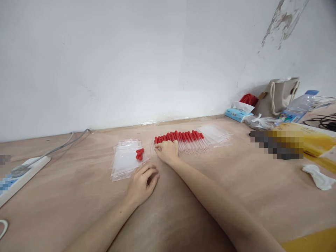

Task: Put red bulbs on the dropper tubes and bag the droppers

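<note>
A row of clear glass droppers with red rubber bulbs [187, 137] lies side by side near the wall. Over the left end of this row is my right hand [167, 151], its thumb and index finger pinched together among the thin clear tubes. What sits between those fingertips is too small to make out. My left hand [143, 183] rests on the table closer to me, fingers loosely bent, thumb apart, nothing in it. Just beyond it, several loose red rubber bulbs [140, 154] lie on a stack of clear zip bags [123, 162].
More clear bags [215, 134] lie right of the row. Farther right are a tissue pack [238, 114], a cloth bag [278, 96], a plastic bottle [299, 106], a yellow package [312, 138] and a crumpled tissue [318, 177]. A power strip [28, 178] with a cable stands left.
</note>
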Motion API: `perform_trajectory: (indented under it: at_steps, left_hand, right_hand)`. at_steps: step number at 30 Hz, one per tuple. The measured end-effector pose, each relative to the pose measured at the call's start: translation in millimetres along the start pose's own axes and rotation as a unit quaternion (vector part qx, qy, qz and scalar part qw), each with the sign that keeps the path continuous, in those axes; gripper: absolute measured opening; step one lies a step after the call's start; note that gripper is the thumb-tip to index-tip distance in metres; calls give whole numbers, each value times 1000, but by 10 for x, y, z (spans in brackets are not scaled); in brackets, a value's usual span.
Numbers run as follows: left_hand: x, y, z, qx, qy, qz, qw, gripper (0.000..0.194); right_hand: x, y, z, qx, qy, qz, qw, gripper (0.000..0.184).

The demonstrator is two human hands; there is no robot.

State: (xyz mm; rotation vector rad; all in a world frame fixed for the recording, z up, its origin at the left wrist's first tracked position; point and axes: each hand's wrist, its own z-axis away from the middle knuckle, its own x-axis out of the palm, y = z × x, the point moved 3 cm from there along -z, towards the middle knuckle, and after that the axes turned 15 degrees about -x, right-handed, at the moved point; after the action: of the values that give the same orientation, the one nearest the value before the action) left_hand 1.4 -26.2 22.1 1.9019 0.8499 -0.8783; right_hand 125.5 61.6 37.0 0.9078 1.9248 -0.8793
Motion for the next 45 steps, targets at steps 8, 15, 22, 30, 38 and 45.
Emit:
perform_trajectory:
  at_steps: [8,15,22,30,38,45]
  left_hand:
    - [-75,-75,-38,-73,64,-56,994,13]
    - [-62,-73,-36,-81,52,-61,993,13]
    - [-78,-118,-34,-88,84,-48,991,12]
    - [-135,-184,-76,-103,124,-25,987,11]
    - [-361,-721,-497,-281,83,-13,956,31]
    - [-326,-803,-926,-322,-27,-66,944,31]
  right_hand:
    - [116,-89,-132,29,-39,44,998,29]
    - [110,-167,-228,111,-69,4,991,28]
    - [145,-182,-200,136,-53,-12,989,34]
    - [-5,-58,96,107,-49,-42,992,22]
    - [-328,266,962,-43,110,-132,984,15]
    - [-415,458,1191,-94,152,-128,975,16]
